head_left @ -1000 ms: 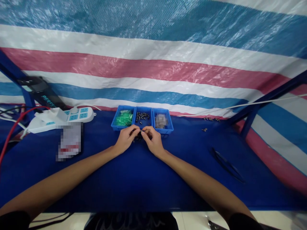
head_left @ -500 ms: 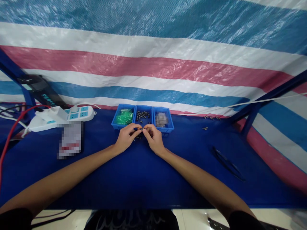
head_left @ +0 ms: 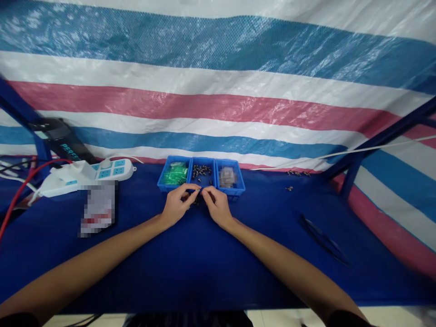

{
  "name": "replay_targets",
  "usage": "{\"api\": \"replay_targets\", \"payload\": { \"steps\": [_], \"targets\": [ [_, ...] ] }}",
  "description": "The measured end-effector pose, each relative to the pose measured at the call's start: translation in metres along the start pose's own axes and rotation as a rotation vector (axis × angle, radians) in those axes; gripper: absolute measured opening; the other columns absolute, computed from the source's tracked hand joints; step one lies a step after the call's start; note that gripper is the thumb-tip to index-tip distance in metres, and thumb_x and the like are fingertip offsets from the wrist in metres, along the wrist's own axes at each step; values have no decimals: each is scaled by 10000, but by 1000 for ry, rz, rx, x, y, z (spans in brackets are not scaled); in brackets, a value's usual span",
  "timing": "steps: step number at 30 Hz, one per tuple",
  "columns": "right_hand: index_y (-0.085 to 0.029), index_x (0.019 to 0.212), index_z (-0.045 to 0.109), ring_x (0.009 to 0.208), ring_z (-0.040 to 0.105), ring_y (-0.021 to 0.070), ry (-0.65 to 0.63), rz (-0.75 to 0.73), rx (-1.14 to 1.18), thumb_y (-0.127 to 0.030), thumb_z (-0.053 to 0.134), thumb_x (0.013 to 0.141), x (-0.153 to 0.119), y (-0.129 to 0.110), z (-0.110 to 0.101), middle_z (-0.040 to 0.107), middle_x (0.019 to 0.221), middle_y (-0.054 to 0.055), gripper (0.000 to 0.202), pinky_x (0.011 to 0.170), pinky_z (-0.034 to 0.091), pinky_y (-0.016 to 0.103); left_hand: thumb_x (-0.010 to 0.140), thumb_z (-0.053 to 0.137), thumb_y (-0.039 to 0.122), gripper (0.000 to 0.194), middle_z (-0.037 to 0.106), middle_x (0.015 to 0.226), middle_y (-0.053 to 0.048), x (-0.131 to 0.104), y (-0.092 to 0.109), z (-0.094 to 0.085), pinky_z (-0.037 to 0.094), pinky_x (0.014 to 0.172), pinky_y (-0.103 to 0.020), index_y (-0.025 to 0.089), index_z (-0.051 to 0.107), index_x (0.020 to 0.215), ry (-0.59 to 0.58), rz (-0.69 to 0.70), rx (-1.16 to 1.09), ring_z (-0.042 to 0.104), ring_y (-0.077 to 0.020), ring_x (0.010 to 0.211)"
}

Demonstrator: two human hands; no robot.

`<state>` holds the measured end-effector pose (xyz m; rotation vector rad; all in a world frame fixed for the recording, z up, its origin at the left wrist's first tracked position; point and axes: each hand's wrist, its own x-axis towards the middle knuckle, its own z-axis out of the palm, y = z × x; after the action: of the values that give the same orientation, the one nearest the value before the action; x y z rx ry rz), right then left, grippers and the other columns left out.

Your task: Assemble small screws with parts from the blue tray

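My left hand (head_left: 177, 205) is closed in a pinch, thumb and forefinger meeting on something too small to make out. Close beside it, my right hand (head_left: 218, 207) also has its fingertips pinched together, and what they hold is hidden. A narrow gap separates the two sets of fingertips. Just under them lies a small heap of dark parts (head_left: 196, 201) on the table, partly covered by the left hand. Directly beyond the hands stands a blue bin (head_left: 202, 161) holding several small black-and-silver fittings (head_left: 201, 170).
A blue bin with green plastic packets (head_left: 175, 174) stands left, another with clear plastic pieces (head_left: 227, 177) right. Farther left are a white power strip (head_left: 112, 171) and a blurred-out flat item (head_left: 99, 209). Dark glasses (head_left: 322, 238) and loose small fittings (head_left: 289, 188) lie right.
The camera has tilted up slightly, so everything sits lower in view. My fingertips, touching before, are now a little apart.
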<state>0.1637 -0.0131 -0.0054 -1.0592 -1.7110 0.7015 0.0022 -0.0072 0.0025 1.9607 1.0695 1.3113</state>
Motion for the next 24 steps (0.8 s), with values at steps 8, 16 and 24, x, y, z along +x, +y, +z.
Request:
{"api": "replay_targets", "payload": {
  "steps": [8, 16, 24],
  "targets": [
    [-180, 812, 584, 621, 516, 126, 12, -14, -13, -338, 443, 915, 0, 1, 1, 571, 701, 4, 236, 590, 408, 228, 908, 497, 300, 191, 640, 927, -61, 4, -3, -3, 505, 782, -281, 178, 640, 944, 25, 161, 125, 606, -159, 877],
    [-196, 929, 563, 517, 441, 102, -8, 12, 56, -314, 525, 857, -1, 1, 1, 458, 608, -41, 143, 522, 389, 219, 879, 545, 333, 198, 652, 914, -36, 2, -6, -1, 530, 662, -213, 175, 620, 972, -5, 45, 76, 628, -115, 714],
    [-195, 941, 595, 533, 455, 112, -14, -18, 24, -327, 524, 859, -2, 1, 1, 478, 615, -27, 170, 527, 399, 229, 858, 571, 350, 234, 633, 928, -38, 1, -9, 0, 554, 647, -198, 170, 578, 1008, -3, 12, 8, 638, -115, 744]
  ]
}}
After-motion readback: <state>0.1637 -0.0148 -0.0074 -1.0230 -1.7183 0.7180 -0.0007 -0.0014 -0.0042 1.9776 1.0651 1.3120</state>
